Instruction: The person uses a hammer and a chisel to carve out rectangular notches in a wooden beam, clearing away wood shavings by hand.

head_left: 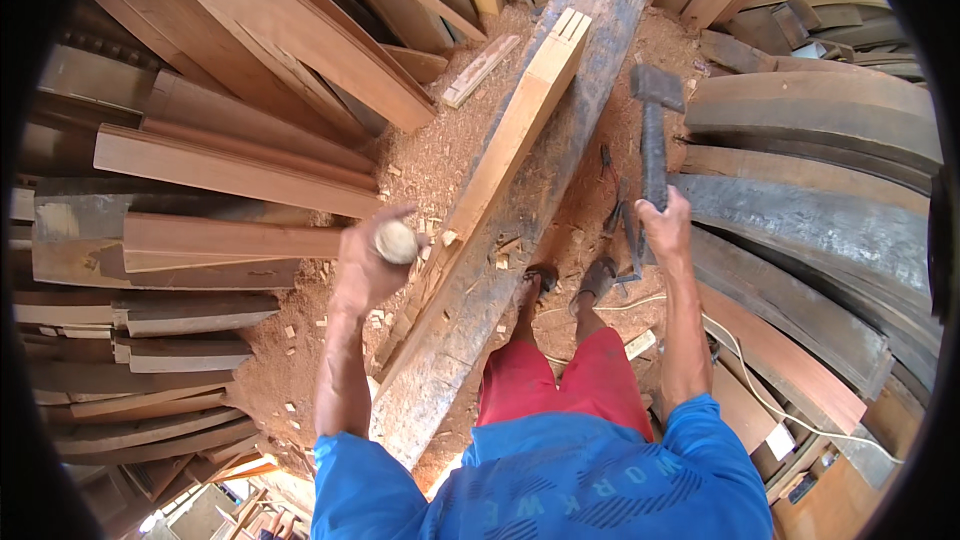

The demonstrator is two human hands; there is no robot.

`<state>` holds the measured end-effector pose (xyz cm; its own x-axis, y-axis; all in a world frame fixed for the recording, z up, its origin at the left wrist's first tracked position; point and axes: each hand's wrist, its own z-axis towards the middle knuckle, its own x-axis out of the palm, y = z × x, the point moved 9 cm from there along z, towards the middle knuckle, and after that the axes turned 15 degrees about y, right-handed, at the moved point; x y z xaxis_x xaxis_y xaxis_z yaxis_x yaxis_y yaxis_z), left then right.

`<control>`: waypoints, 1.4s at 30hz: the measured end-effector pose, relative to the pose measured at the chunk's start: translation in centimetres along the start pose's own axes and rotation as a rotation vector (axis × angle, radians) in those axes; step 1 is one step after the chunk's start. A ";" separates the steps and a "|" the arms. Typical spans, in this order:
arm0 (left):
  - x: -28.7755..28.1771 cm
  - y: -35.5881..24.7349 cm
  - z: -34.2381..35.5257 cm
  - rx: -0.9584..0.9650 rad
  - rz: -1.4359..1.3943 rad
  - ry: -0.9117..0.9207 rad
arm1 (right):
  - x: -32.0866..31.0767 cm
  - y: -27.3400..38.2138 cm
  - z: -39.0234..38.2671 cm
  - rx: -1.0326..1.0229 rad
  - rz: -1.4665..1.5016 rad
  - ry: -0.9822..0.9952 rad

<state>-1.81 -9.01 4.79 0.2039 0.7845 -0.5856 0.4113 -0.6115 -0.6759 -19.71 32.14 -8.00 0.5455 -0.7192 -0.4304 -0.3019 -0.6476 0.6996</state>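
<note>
My left hand is closed round a tool with a round, pale wooden top; its lower part is hidden. It is over the left edge of a long light timber, which has slots cut in its far end and lies along a weathered plank. My right hand grips the dark handle of a hammer right of the plank, its blocky head pointing away from me. Small wood chips lie on and beside the timber near my left hand.
Stacked boards crowd the left, and more stacks the right. Sawdust and offcuts cover the floor. Dark tools stand by my sandalled feet; a pale cord runs along the right.
</note>
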 end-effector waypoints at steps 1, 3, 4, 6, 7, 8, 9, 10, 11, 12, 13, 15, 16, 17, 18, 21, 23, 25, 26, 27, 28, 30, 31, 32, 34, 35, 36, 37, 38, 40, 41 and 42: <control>-1.6 -2.5 0.4 0.104 -0.031 -0.081 | -0.8 1.3 -1.0 -0.095 0.080 -0.003; -4.1 -7.2 1.4 0.257 -0.166 -0.178 | -2.6 3.9 -3.4 -0.279 0.241 -0.023; -5.2 -9.3 2.1 0.303 -0.265 -0.200 | -3.6 5.3 -4.8 -0.326 0.230 -0.087; -6.6 -12.1 3.5 0.255 -0.326 -0.251 | -5.1 8.6 -7.4 -0.428 0.211 -0.218; -7.0 -13.8 4.2 0.264 -0.394 -0.268 | -5.2 10.6 -7.8 -0.533 0.282 -0.199; -7.2 -15.5 5.3 0.275 -0.464 -0.280 | -5.4 12.5 -8.2 -0.632 0.352 -0.185; -7.4 -17.2 6.3 0.266 -0.442 -0.290 | -6.0 14.4 -8.6 -0.734 0.427 -0.167; -7.4 -18.3 7.4 0.256 -0.422 -0.300 | -7.0 16.9 -8.8 -0.850 0.478 -0.103; -7.4 -19.1 8.6 0.280 -0.358 -0.303 | -8.2 19.6 -9.3 -0.973 0.527 -0.032; -7.1 -19.7 10.2 0.307 -0.299 -0.297 | -9.6 20.8 -9.6 -0.997 0.629 -0.025; -6.3 -19.9 11.6 0.329 -0.310 -0.290 | -9.9 21.8 -9.7 -1.031 0.704 -0.019; -5.1 -19.8 14.0 0.372 -0.326 -0.280 | -10.3 22.8 -9.7 -1.023 0.776 -0.026; -4.9 -19.9 14.6 0.397 -0.266 -0.290 | -10.6 22.8 -9.6 -0.982 0.771 -0.038; -4.7 -19.9 15.0 0.421 -0.205 -0.300 | -10.6 22.6 -9.3 -0.941 0.766 -0.048; -4.4 -20.2 15.3 0.446 -0.146 -0.304 | -10.6 22.5 -9.3 -0.943 0.728 -0.063; -3.7 -19.8 16.1 0.421 -0.144 -0.261 | -10.5 22.5 -9.2 -0.956 0.632 -0.101; -3.5 -20.0 16.3 0.425 -0.139 -0.218 | -10.5 22.8 -9.4 -0.972 0.594 -0.123; -3.2 -20.4 16.3 0.439 -0.105 -0.171 | -10.6 23.6 -9.4 -1.008 0.563 -0.105; -3.1 -20.5 16.3 0.464 -0.106 -0.161 | -10.7 24.1 -9.4 -1.026 0.547 -0.095; -3.0 -20.5 16.3 0.489 -0.107 -0.155 | -10.9 24.5 -9.3 -1.021 0.539 -0.109; -2.9 -20.5 16.2 0.515 -0.107 -0.150 | -11.0 25.0 -9.3 -1.016 0.531 -0.121; -2.6 -20.3 16.0 0.552 -0.115 -0.124 | -11.3 26.0 -9.1 -1.039 0.512 -0.121; -2.5 -20.3 16.0 0.571 -0.121 -0.110 | -11.5 26.4 -8.9 -1.067 0.501 -0.108; -2.7 -20.1 15.9 0.567 -0.119 -0.125 | -11.5 27.0 -8.8 -1.095 0.490 -0.094; -2.5 -20.5 15.9 0.570 -0.118 -0.141 | -12.2 27.9 -9.4 -1.122 0.431 -0.141; -2.3 -20.9 16.0 0.587 -0.139 -0.121 | -12.4 28.4 -9.8 -1.134 0.400 -0.166; -2.2 -20.9 15.7 0.592 -0.154 -0.114 | -12.0 28.9 -9.4 -1.113 0.391 -0.164; -2.2 -20.9 15.5 0.598 -0.169 -0.105 | -11.6 29.5 -8.9 -1.091 0.382 -0.164; -2.0 -20.5 15.6 0.599 -0.185 -0.108 | -11.3 29.8 -8.3 -1.069 0.372 -0.165; -1.8 -20.4 15.9 0.614 -0.215 -0.104 | -9.6 31.1 -6.7 -0.985 0.061 -0.089; -1.7 -20.6 16.1 0.599 -0.214 -0.096 | -8.7 31.5 -5.6 -0.997 -0.158 -0.045; -1.6 -21.0 16.2 0.586 -0.215 -0.085 | -7.6 31.4 -4.3 -0.997 -0.378 -0.002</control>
<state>-25.13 0.90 12.66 0.0896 0.9000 -0.4265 -0.1243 -0.4147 -0.9014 -30.00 18.32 19.67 0.4682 -0.5160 -0.7173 0.6634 -0.3310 0.6711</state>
